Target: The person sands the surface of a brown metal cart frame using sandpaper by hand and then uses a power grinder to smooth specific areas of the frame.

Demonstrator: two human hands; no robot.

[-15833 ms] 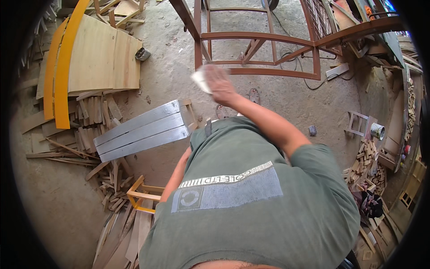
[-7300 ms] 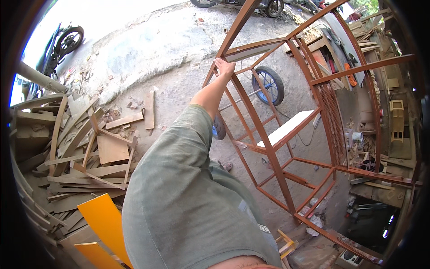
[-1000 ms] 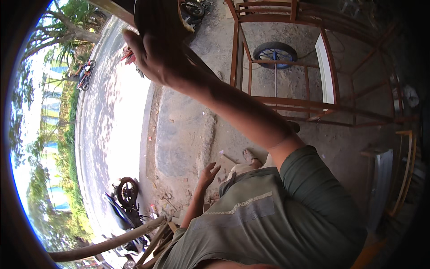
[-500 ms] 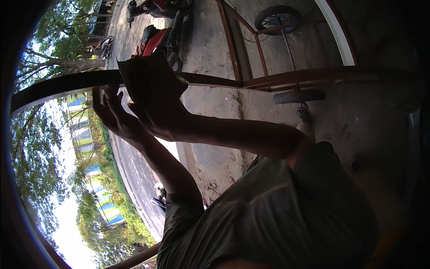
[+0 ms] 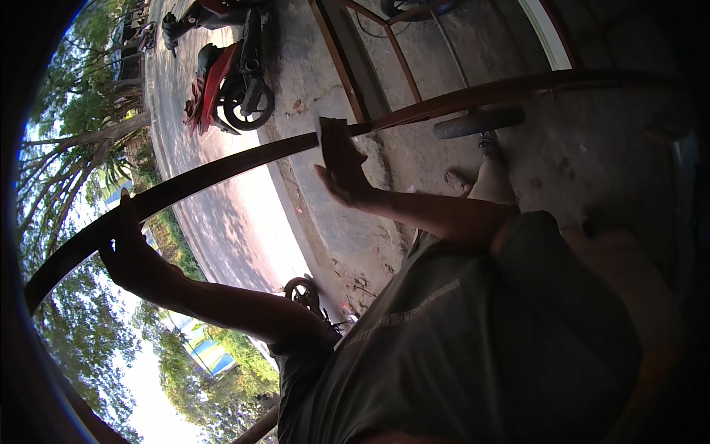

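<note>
Conc. floor (image 5: 547, 159) below, curved bar (image 5: 237, 162) runs thru L grip (image 5: 135, 255), R grip (image 5: 345, 177) holds dk sheet (image 5: 336, 139) agst it.

Smooth rail (image 5: 251, 157), rough concrete ground (image 5: 551, 159)
We cannot tell whether the rail is metal or wood; we note a matt, paper-like sheet (image 5: 335, 142); a matt cloth shirt (image 5: 458, 340); a rubber tyre (image 5: 479, 123); a glossy motorcycle (image 5: 220, 78).
</note>
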